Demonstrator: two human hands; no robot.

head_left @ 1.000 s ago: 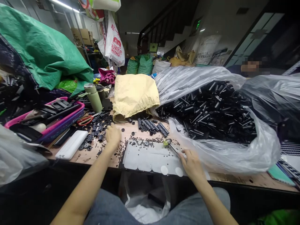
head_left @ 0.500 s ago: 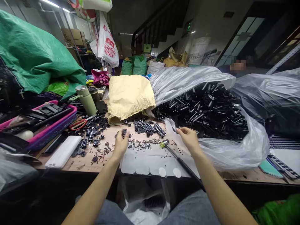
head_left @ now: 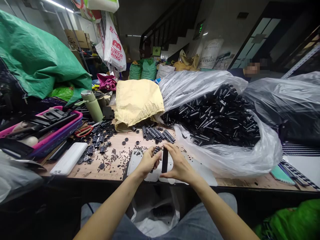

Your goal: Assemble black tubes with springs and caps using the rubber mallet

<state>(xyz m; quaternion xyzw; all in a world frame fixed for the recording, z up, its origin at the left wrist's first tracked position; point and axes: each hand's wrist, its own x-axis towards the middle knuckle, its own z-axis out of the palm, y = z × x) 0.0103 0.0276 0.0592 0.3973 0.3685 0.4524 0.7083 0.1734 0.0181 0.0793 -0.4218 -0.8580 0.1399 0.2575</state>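
My left hand is closed around a small black-and-silver ringed cylinder, whose upper end shows above the fingers. Just right of it, my right hand grips a long black bar-shaped piece upright between thumb and fingertips. Both hands are close together over a pale sheet at the table's front edge. Several similar ringed cylinders lie behind them. A clear plastic bag at the right is spread open around a heap of black pieces.
Tiny dark rings are scattered over the table. At the left are a white power-bank-like box, red-handled scissors, a green flask and a pink-rimmed basket. A yellow sack lies behind. Another person is at the far right.
My right hand has moved left from the bag's edge, bringing the black piece. My left hand has come right and nearer with the ringed cylinder. The hammer on the sheet no longer shows.
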